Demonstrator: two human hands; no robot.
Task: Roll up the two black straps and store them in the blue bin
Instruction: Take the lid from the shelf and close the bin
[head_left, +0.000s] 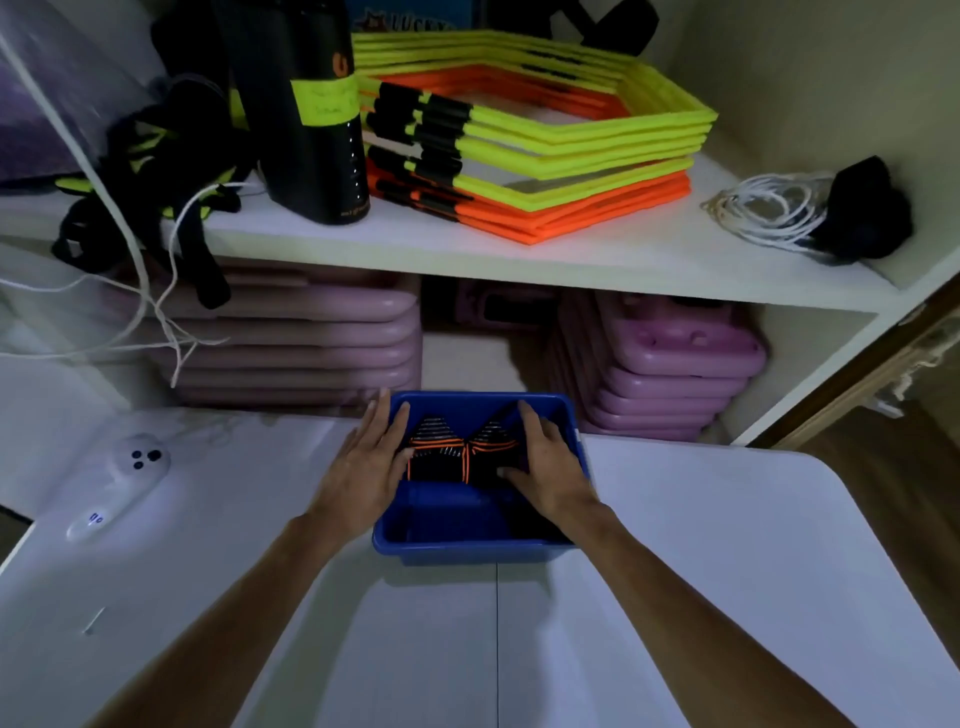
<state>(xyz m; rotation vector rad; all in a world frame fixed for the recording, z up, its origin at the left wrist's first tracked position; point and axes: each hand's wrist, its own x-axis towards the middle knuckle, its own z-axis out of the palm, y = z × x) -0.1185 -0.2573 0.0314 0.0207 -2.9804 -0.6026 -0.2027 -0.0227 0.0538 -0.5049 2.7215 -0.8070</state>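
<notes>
Two rolled black straps with orange edging sit side by side inside the blue bin (470, 545) on the white table. The left roll (435, 452) and the right roll (491, 449) touch each other in the bin's far half. My left hand (363, 467) reaches over the bin's left wall, its fingers against the left roll. My right hand (545, 467) lies over the right side of the bin, fingers pressed on the right roll. The near half of the bin looks dark.
A white handheld device (122, 480) lies on the table at the left. Behind the bin is a shelf unit with stacked pink boards (675, 369), yellow and orange hexagon rings (535, 150), a black bottle (311, 119), white cord (769, 213) and black straps (150, 171).
</notes>
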